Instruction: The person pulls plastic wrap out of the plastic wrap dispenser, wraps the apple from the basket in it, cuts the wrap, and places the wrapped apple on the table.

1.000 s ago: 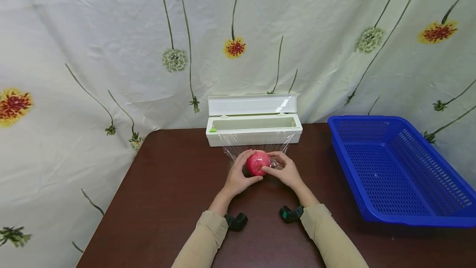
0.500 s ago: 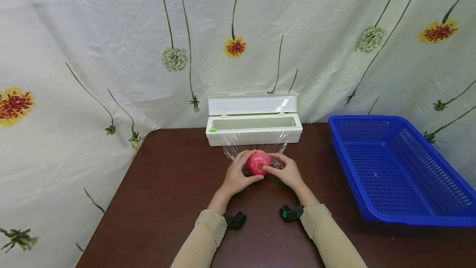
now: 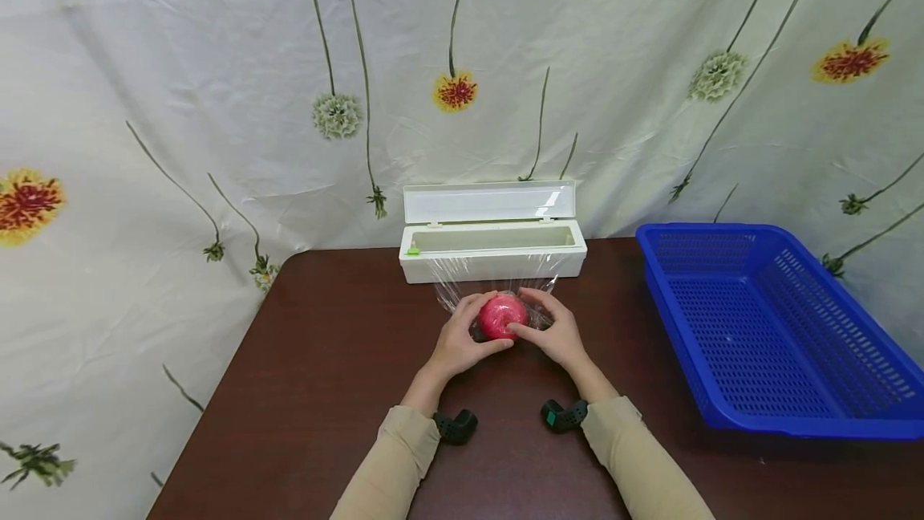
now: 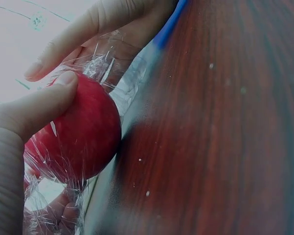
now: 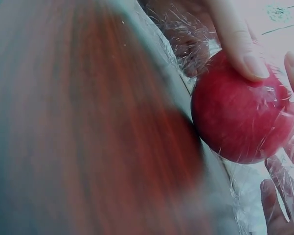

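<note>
A round red apple point(image 3: 503, 316), covered with clear plastic wrap point(image 4: 39, 159), is held between both hands at the middle of the table. My left hand point(image 3: 458, 339) curves around its left side, its thumb point(image 5: 254, 66) pressing on the wrapped skin. From the right, my right hand point(image 3: 559, 335) holds it, thumb at the near face and index finger stretched over the far side. Loose wrap fans out behind the apple and overlaps the white box front in the head view. In the wrist views, crumpled wrap bunches at the fingers, some of which are hidden behind the apple.
Behind the hands stands a long white box point(image 3: 494, 267) with its lid point(image 3: 491, 203) raised and a small green piece point(image 3: 413, 250) on its left rim. A blue plastic basket point(image 3: 693, 351) occupies the right side of the brown table point(image 3: 310, 392). Flowered cloth point(image 3: 253, 62) hangs behind.
The fanned wrap at the right has drawn in closer to the apple. My right index finger has lifted slightly; the left hand has barely moved.
</note>
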Motion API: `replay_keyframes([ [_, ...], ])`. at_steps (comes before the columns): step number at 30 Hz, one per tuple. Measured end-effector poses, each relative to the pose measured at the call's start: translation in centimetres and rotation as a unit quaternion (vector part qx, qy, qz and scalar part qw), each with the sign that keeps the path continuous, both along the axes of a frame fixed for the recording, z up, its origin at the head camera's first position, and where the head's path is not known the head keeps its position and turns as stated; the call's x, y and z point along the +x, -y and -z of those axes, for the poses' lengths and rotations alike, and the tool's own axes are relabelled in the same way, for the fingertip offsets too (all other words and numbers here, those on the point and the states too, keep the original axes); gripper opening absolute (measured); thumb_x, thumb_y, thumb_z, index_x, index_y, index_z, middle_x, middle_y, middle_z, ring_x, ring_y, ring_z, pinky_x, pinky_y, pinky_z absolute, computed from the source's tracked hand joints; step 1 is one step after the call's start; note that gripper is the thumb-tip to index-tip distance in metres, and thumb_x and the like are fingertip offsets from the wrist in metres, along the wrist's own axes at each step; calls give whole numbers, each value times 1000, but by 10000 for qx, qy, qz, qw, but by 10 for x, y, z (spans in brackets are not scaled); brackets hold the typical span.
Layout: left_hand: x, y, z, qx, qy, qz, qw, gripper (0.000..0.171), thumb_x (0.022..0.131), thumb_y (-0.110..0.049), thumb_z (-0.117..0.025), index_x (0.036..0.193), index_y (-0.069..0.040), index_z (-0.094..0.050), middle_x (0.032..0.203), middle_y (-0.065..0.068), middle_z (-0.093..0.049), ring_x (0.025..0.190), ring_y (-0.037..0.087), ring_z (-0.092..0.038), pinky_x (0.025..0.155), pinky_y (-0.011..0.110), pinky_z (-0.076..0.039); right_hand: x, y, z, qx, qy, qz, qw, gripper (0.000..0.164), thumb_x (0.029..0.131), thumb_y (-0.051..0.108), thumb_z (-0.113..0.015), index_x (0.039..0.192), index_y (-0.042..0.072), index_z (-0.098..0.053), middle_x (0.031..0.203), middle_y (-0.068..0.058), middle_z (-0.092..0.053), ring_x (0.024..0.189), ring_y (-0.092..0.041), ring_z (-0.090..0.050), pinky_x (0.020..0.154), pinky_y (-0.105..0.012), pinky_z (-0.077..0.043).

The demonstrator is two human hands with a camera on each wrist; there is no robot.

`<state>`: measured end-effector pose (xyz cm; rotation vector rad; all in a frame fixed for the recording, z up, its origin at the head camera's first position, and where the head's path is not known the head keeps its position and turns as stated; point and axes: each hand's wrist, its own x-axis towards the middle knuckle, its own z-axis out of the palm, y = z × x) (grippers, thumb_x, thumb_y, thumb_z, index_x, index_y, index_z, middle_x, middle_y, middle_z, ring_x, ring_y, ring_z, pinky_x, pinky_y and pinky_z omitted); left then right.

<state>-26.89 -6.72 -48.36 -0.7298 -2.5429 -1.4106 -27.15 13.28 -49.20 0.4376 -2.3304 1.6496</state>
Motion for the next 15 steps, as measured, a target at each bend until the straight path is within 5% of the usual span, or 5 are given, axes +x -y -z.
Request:
replay_keyframes([
  [15,-1,2,0,15,242,32,9997,74,74,-37,-78,139,-24,-45,128,4,-46,115,21,-49,93,43,-45,5,2,-4,26,459,-458,9979,67,74,21,-81,134,20,-52,134,-3,-53,122,-26,-47,99,-49,-39],
])
